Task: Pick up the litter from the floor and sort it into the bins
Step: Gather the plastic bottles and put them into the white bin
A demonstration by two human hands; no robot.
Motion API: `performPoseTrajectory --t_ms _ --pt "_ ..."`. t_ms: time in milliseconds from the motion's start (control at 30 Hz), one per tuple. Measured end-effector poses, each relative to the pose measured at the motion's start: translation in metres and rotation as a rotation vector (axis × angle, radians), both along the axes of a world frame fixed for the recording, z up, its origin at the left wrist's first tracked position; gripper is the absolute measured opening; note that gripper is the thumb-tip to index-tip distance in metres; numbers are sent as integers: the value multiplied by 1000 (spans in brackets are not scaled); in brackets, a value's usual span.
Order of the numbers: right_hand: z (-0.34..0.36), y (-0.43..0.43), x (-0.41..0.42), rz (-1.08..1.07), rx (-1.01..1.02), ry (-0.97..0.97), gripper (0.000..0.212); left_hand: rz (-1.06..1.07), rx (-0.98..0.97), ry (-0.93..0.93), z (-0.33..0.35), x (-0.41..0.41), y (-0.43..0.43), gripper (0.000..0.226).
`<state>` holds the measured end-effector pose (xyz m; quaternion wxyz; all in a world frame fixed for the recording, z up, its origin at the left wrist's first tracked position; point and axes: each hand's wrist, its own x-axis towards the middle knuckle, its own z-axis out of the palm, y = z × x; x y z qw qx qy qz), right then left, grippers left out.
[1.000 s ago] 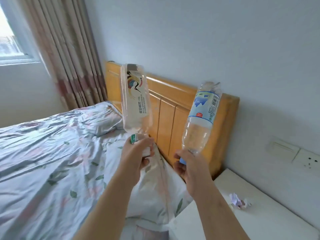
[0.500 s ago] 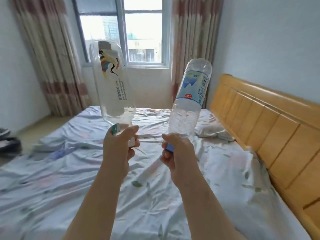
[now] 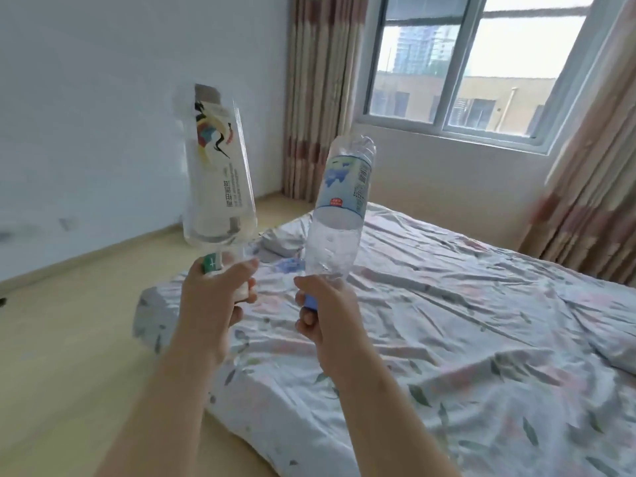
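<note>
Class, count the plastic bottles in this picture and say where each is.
2. The square clear bottle is held neck-down in the left hand; the round blue-labelled bottle is held neck-down in the right hand. Others may lie out of view.

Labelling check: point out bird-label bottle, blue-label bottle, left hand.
bird-label bottle (image 3: 216, 173): head view, printed label.
blue-label bottle (image 3: 344, 183): head view, blue label.
left hand (image 3: 213, 304): head view, back of hand.

There were two clear plastic bottles, a square bird-printed bottle (image 3: 215, 187) and a round blue-labelled bottle (image 3: 339, 208), and one floral-sheeted bed (image 3: 447, 321).
</note>
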<state>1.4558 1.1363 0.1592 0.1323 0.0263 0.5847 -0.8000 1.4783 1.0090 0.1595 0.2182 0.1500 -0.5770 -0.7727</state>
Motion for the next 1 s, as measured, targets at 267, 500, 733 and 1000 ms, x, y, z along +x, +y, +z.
performPoseTrajectory --t_ms 267,500,733,1000 --pt "-13 -176 -81 315 6 -5 12 293 -21 -34 -20 -48 -161 23" --pt "-12 -328 -170 468 -30 -37 12 466 -16 -112 -17 -116 -298 20" --pt "-29 -468 -201 644 58 -93 14 623 -29 -203 -27 -125 -424 14" --pt "-50 -633 -243 647 98 -120 20 656 18 -230 -41 -154 -591 10"
